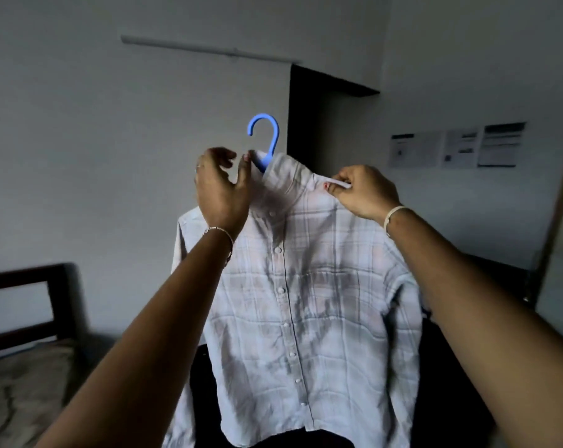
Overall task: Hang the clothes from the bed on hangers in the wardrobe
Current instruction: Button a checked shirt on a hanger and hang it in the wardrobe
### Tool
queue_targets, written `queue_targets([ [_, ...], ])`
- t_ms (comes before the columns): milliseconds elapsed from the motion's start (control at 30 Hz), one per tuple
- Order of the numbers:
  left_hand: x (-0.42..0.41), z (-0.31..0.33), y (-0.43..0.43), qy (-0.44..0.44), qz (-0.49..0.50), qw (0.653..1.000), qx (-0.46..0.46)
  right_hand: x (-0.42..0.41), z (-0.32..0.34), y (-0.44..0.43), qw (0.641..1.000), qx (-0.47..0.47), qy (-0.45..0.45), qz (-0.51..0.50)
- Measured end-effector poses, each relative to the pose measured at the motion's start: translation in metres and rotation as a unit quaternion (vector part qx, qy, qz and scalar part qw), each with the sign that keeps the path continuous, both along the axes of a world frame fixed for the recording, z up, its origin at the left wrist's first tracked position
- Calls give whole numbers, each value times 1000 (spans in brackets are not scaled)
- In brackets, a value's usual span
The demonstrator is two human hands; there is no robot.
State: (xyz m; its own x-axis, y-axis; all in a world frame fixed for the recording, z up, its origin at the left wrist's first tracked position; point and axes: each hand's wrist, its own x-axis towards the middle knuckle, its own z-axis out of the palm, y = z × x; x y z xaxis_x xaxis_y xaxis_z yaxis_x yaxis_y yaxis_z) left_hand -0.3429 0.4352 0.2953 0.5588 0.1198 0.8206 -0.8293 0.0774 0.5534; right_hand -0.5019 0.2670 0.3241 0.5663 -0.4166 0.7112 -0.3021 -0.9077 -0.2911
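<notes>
A pale checked button-up shirt (302, 305) hangs in front of me on a blue plastic hanger (267, 137); only the hanger's hook and neck show above the collar. My left hand (222, 185) is raised at the collar's left side and pinches the collar edge right beside the hanger's neck. My right hand (364, 192) pinches the right tip of the collar. The shirt's front is buttoned and its sleeves hang down at both sides.
A bed (25, 383) with a dark wooden headboard (21, 305) lies at the lower left. A dark doorway or recess (309, 124) opens behind the shirt. Several papers (457, 147) are stuck on the right wall. Dark furniture sits behind the shirt's lower part.
</notes>
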Motion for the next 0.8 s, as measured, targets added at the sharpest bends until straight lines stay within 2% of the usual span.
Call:
queue_targets([
  [67,-40,-23,-18,29,-70,997,19,-37,5,-7,999,-11,3,-41],
  [167,-93,-49,-63,60,-176,977,101,-101,9,-24,994,-17,7,-108],
  [333,-171,-69,-136,78,-314,938,128,-197,9,-47,980,-7,-9,-199],
  [400,-195,-76,-161,81,-332,929,142,-229,6,-56,976,6,-17,-218],
  [567,-246,-83,-225,94,-282,927,230,-312,-1,-83,954,23,-26,-298],
  [700,-303,-80,-277,30,-352,928,122,-368,-7,-116,930,18,-34,-367],
  [800,-355,-61,-313,13,-432,901,35,-399,-8,-144,915,18,-34,-401],
])
